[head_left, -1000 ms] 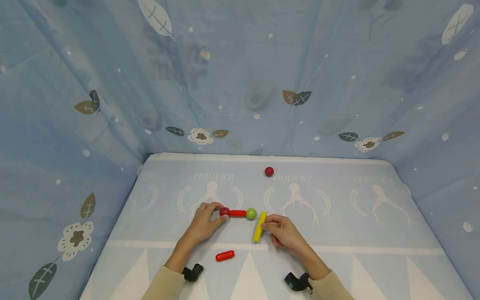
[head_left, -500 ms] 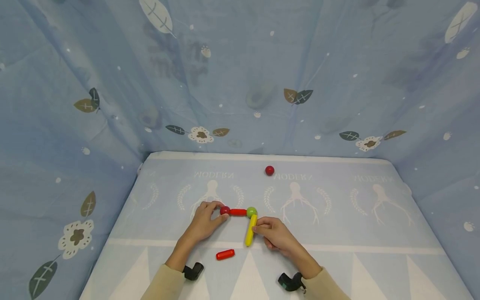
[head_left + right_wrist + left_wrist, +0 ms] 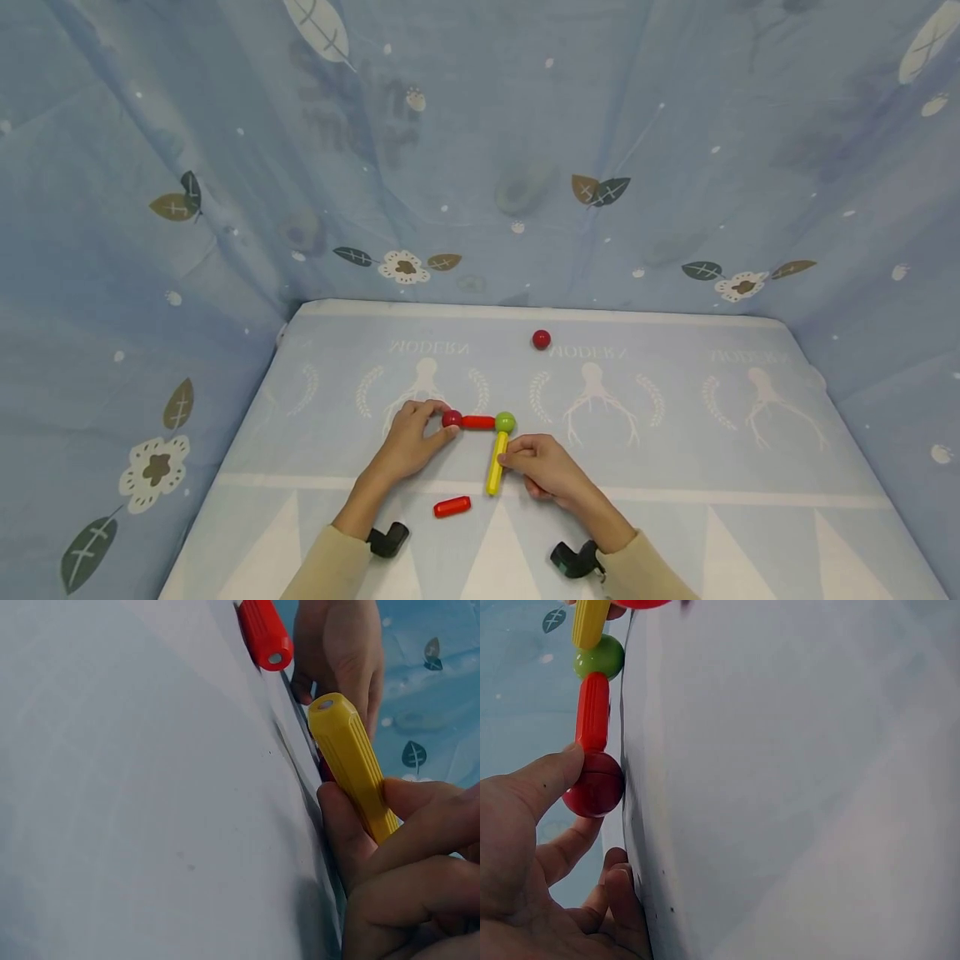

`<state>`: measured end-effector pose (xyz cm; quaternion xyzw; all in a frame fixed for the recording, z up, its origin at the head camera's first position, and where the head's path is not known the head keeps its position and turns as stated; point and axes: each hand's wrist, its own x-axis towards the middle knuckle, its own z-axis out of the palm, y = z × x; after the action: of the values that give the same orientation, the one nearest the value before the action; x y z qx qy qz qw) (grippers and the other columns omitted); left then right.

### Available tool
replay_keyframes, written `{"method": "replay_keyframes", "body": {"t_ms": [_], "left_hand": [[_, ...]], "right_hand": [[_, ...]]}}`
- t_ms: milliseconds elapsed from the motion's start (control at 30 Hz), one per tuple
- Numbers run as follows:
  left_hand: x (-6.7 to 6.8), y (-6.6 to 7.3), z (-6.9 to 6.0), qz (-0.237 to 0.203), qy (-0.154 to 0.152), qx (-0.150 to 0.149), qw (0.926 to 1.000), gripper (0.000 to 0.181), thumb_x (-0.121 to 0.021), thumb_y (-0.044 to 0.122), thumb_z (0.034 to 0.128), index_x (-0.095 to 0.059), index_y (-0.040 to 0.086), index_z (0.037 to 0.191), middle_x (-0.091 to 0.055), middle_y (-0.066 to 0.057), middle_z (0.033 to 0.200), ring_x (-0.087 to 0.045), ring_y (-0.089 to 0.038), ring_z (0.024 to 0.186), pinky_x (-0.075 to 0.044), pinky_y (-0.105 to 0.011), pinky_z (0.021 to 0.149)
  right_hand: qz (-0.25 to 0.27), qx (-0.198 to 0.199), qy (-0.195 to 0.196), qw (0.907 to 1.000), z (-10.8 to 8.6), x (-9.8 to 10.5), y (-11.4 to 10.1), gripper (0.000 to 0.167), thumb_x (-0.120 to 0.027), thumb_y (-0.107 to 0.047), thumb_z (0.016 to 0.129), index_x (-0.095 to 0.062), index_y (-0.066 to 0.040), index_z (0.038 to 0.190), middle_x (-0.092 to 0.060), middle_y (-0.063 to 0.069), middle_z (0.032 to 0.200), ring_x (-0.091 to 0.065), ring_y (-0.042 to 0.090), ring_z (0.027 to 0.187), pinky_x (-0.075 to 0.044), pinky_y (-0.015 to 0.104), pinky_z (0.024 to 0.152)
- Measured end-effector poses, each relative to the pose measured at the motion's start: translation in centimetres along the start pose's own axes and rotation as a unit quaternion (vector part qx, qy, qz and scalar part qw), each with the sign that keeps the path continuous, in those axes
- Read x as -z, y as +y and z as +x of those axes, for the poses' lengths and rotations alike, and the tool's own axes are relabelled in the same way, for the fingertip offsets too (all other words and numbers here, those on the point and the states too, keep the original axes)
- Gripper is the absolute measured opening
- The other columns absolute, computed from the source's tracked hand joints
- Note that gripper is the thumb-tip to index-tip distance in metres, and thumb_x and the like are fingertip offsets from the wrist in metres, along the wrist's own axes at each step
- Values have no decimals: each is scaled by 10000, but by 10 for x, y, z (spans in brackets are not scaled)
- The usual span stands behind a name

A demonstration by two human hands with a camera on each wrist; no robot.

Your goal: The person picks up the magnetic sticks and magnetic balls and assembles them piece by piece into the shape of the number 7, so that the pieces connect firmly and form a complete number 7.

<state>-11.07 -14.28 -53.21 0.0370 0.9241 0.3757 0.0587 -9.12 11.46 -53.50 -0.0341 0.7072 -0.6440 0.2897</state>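
Observation:
My left hand [image 3: 408, 442] pinches a dark red ball [image 3: 594, 787] between thumb and finger. From that ball a short ridged red rod [image 3: 478, 422] runs right to a green ball [image 3: 506, 422]. A longer yellow rod [image 3: 496, 467] points from the green ball toward the table's near side, its far end touching the ball. My right hand [image 3: 551, 471] pinches the yellow rod by its side. The rod's free end shows a silvery disc in the right wrist view. A second red rod [image 3: 452, 507] lies loose between the forearms.
Another dark red ball [image 3: 542, 339] sits near the back edge of the cloth-covered table [image 3: 675, 400]. Patterned blue curtains [image 3: 480, 150] rise behind it and on both sides. Black wrist cameras [image 3: 574, 560] hang by the sleeves.
My right hand has carried the yellow rod leftward until its far end meets the green ball. The left hand keeps its grip on the dark red ball.

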Motion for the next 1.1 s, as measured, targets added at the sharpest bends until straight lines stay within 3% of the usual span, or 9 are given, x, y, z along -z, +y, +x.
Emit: {"method": "replay_keyframes", "body": {"t_ms": [200, 600, 1100], "left_hand": [[-1, 0, 0, 26, -31, 38, 10000, 342, -751, 388, 902, -661, 201, 1175, -531, -89, 1139, -501, -228, 976, -465, -443, 814], [0, 1, 1, 37, -39, 98, 9999, 340, -758, 378, 899, -660, 203, 1173, -529, -91, 1131, -494, -236, 980, -466, -440, 815], [0, 3, 1, 93, -23, 108, 9999, 334, -763, 372, 895, -660, 209, 1167, -529, -83, 1118, -493, -237, 983, -464, -441, 816]], "right_hand": [[-91, -47, 128, 9999, 3, -4, 3, 234, -730, -222, 920, -686, -3, 988, -462, -9, 497, -375, 69, 331, -268, 202, 337], [-124, -4, 233, 9997, 9, -6, 6, 258, -711, -246, 939, -680, 8, 977, -675, 105, 691, -419, 85, 340, -323, 194, 342], [-121, 24, 263, 9996, 10, -11, 3, 275, -716, -235, 938, -663, 32, 978, -723, 122, 801, -507, 104, 380, -333, 189, 345]]}}
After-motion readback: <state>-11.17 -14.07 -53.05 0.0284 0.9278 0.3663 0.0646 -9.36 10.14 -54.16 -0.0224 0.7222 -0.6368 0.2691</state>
